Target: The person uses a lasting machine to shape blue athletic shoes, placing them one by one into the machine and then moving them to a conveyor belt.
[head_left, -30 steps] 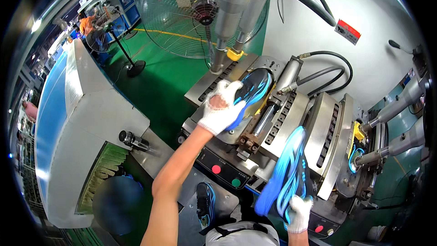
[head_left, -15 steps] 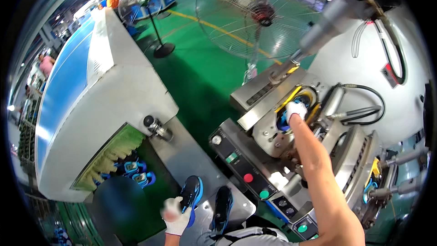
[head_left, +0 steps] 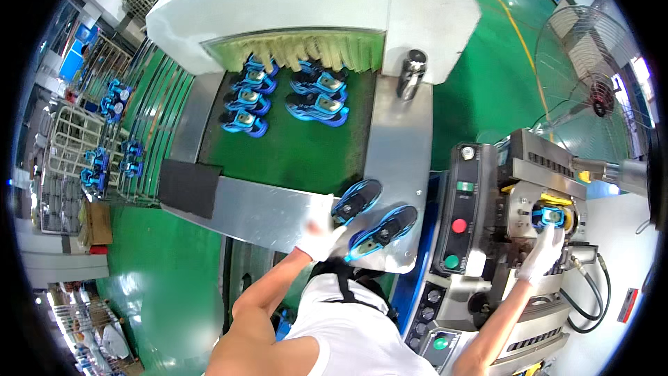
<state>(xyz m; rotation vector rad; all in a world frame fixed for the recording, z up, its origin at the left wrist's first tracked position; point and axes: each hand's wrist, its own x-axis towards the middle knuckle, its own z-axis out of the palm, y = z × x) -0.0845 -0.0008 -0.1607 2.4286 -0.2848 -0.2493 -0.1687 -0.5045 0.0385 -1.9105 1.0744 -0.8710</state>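
Observation:
A black-and-blue shoe (head_left: 358,198) lies on the metal table edge, its near end between the thumb and fingers of my white-gloved left hand (head_left: 320,235). A second, similar shoe (head_left: 385,230) rests just to its right. Farther right, my white-gloved right hand (head_left: 546,254) reaches to the machine, its fingertips close together on a blue shoe (head_left: 550,216) seated in the round opening. Part of that shoe is hidden by the fingers and the surrounding metal.
Several blue shoes (head_left: 316,106) sit on a green belt (head_left: 292,157) below the bristle curtain (head_left: 299,49) of a white housing. A dark bottle (head_left: 413,73) stands on the metal ledge. Between table and machine runs a button panel (head_left: 459,202); a fan (head_left: 598,90) stands beyond.
My view has swung left, bringing the belt and table to the middle. My right hand remains at the shoe in the machine, and my left is still at the shoe on the table.

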